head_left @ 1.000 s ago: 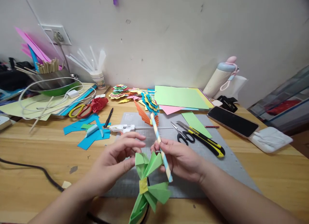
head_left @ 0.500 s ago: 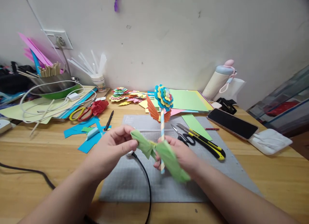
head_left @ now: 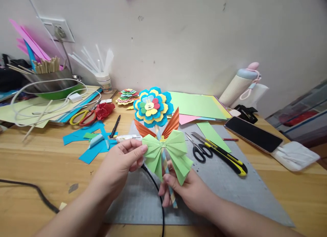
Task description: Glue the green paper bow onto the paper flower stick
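A layered paper flower [head_left: 153, 107] in blue and yellow, with a small smiling face at its centre, faces me on a striped paper stem [head_left: 172, 198]. Orange pleated paper leaves [head_left: 171, 124] spread out below the bloom. A green folded paper bow [head_left: 176, 145] sits across the stem beneath them. My left hand [head_left: 127, 157] pinches the bow's left wing between thumb and fingers. Lower down, my right hand [head_left: 187, 186] grips the stem behind the bow's right tail. A white glue gun [head_left: 127, 138], partly hidden by my left hand, lies on the mat with its black cord trailing forward.
Black-handled scissors [head_left: 200, 152] and a yellow-black utility knife [head_left: 224, 157] lie on the grey cutting mat [head_left: 230, 196]. Blue paper scraps [head_left: 88, 156], a black pen [head_left: 115, 126] and red-yellow scissors [head_left: 85, 117] are left. A phone [head_left: 253, 133] rests right.
The flower has turned to show its front, and it has tilted left. The bow has turned from edge-on to facing me. Both hands have kept hold, the right hand shifting lower.
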The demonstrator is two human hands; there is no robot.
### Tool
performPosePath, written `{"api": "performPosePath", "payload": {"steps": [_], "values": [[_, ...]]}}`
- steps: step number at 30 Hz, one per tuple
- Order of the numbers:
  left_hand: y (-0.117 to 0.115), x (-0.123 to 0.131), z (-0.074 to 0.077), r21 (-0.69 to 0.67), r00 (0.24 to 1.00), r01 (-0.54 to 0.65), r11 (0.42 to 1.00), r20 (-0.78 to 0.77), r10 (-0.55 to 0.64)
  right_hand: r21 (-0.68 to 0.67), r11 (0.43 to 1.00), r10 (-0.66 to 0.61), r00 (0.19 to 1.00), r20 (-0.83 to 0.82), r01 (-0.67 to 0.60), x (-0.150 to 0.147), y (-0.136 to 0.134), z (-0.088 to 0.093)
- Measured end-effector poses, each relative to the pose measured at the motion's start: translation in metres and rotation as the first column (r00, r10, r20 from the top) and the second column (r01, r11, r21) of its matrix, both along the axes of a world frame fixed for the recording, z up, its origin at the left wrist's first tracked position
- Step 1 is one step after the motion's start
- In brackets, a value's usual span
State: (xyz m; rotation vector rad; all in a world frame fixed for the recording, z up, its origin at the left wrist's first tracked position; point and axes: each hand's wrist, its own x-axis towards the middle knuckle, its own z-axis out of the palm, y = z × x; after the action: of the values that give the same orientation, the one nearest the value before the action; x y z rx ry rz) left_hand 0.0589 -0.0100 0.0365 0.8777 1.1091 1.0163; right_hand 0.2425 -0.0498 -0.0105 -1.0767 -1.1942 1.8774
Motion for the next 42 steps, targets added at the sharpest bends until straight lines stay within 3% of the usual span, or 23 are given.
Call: {"api": "performPosePath", "payload": {"steps": [10, 24, 42], "values": [[-0.0019, -0.0031, 0.0049, 0.023, 0.991, -0.130, 0.991, 0.008, 0.130, -0.064, 0.997, 0.038, 0.984, -0.176, -0.050, 0.0028, -0.0004, -0.0007], [-0.0044, 0.0025, 0.0059, -0.069, 0.991, -0.126, 0.990, 0.036, 0.129, -0.045, 0.996, 0.067, 0.961, -0.267, -0.082, 0.0046, -0.0017, -0.0035], [-0.0036, 0.0025, 0.0007, -0.067, 0.994, -0.109, 0.992, 0.007, 0.110, -0.057, 0.994, 0.072, 0.961, -0.266, -0.090, 0.0038, -0.0021, -0.0061]]}}
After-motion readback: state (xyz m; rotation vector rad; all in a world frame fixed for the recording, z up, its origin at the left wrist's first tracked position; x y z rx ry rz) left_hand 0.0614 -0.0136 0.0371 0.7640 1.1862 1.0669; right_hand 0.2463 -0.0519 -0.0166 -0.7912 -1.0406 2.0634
